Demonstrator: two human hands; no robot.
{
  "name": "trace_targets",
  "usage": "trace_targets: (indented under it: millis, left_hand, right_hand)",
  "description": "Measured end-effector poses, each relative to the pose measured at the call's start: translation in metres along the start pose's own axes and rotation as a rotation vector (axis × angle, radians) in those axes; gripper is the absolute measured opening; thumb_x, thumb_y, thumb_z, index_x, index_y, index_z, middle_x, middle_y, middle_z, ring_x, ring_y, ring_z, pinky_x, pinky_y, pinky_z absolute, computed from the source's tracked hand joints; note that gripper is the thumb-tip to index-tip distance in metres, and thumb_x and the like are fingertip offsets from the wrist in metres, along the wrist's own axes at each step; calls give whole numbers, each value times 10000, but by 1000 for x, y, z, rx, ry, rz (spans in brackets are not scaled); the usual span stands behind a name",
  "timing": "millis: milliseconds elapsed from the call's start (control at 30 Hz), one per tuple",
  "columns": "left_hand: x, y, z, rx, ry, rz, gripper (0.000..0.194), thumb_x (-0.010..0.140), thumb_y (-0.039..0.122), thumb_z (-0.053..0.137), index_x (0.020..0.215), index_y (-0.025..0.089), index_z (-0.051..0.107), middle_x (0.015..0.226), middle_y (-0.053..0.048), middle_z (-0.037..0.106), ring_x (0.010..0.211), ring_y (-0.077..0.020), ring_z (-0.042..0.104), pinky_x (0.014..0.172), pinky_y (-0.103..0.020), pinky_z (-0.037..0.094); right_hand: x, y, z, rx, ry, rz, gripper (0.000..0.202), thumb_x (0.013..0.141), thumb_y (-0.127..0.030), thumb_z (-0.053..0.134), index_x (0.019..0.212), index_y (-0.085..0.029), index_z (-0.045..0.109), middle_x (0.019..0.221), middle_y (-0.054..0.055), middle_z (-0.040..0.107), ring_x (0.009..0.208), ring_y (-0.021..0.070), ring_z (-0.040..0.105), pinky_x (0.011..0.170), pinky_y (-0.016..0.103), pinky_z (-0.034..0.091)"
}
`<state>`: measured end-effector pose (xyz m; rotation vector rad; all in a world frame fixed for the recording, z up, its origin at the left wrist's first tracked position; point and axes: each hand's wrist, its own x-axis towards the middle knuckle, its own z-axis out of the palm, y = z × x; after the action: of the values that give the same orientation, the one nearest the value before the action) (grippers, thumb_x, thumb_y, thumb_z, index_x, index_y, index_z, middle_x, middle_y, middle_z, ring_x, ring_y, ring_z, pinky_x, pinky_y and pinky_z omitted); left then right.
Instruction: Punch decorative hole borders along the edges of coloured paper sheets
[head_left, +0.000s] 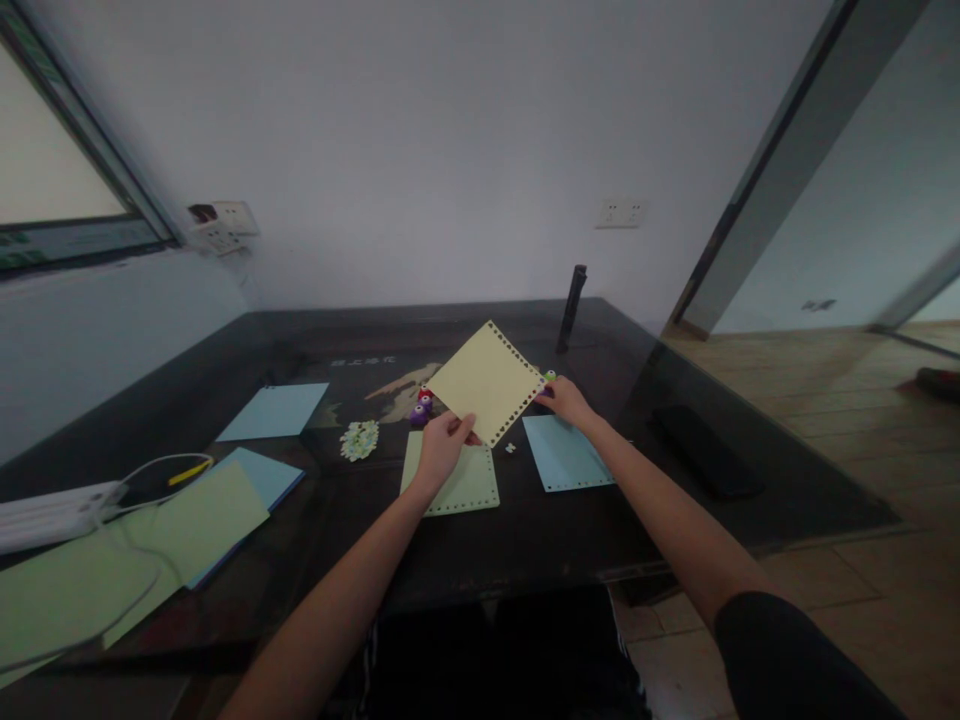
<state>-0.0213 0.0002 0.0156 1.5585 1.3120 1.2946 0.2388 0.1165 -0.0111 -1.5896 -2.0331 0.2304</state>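
A pale yellow sheet of paper (484,380) is held up above the table, turned corner-on. Small punched holes run along its two right-hand edges. My left hand (442,447) pinches its lower edge, thumb on top. At its right corner, my right hand (566,401) has its fingers closed on the paper; a small purple and green item (550,376) shows by those fingertips, its kind unclear. Below lies a pale green sheet (465,485) with holes along its edges, partly covered by my left hand. Beneath my right forearm is a light blue sheet (566,455), also hole-edged.
Small red and purple figures with eyes (422,408) stand behind my left hand. Paper cut-outs (359,440) are heaped to the left, and tiny pieces (511,448) lie mid-table. More sheets (225,500), a white power strip (60,515), a black phone-like slab (705,450) and a dark upright stick (572,308) surround them.
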Motion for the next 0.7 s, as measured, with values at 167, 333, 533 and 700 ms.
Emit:
trace_targets:
  millis: [167,333,533,700]
  left_hand:
    - [0,-1,0,5,-17,8,290,802,403,549,661,152,581,534,-16,632,524,-156,607,560,-247,463]
    - [0,-1,3,-1,-140,21,286,799,398,540,706,137,610,550,-5,616,514,-147,583,519,-235,430]
    - [-2,-5,6,19,-195,42,275,805,382,532,712,135,609,548,2,592,525,-140,565,540,-237,429]
    - [-2,-1,7,-14,-126,27,225,778,372,559,708,158,573,565,14,572,531,-128,559,543,-230,443]
  right_hand:
    - [-13,-12,-23,276,132,64,282,797,-425,565,760,-172,683,720,61,613,694,192,555,700,323,417]
    - [-43,-40,-46,797,-80,151,442,784,-586,526,795,-176,691,729,67,681,652,196,591,602,313,448]
    - [-66,-58,-54,931,-121,200,338,625,-450,735,781,-153,695,744,61,699,624,185,605,602,319,464]
    - [-71,-53,-53,941,-106,217,320,639,-456,715,752,-158,690,715,51,687,617,185,594,594,315,453]
